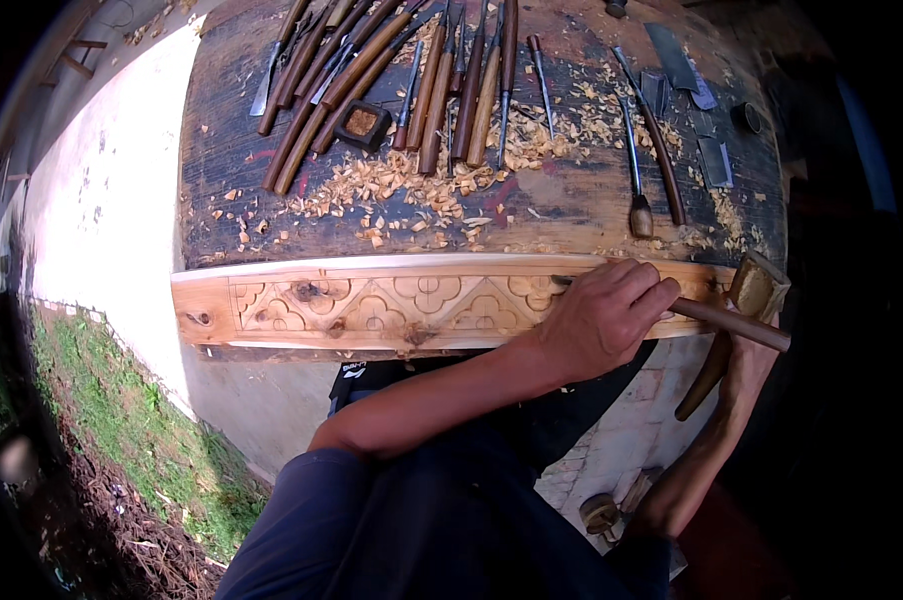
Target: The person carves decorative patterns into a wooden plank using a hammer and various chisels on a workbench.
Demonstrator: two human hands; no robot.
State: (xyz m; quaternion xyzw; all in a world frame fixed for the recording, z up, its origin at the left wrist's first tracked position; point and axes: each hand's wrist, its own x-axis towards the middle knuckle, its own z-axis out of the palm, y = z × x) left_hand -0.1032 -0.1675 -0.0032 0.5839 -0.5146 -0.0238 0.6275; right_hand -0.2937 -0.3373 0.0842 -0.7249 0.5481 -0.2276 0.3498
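Your honey-coloured board (366, 298) bears dark knots and carved lobed flowers; your left hand (609, 310) clasps a chisel (733, 321), your right hand (750, 352) a mallet (754, 289).

Small white logo with lettering (354, 370), on black fabric (383, 376)

Your left head-worn fisheye camera looks steeply down from above your lap (421, 500), facing over the workbench (221, 150) beyond your left-hand fingers (656, 298). It's near enough to show them plainly, so wide it bows the carved plank (371, 312) beneath them and catches grass (121, 400) far to their left.
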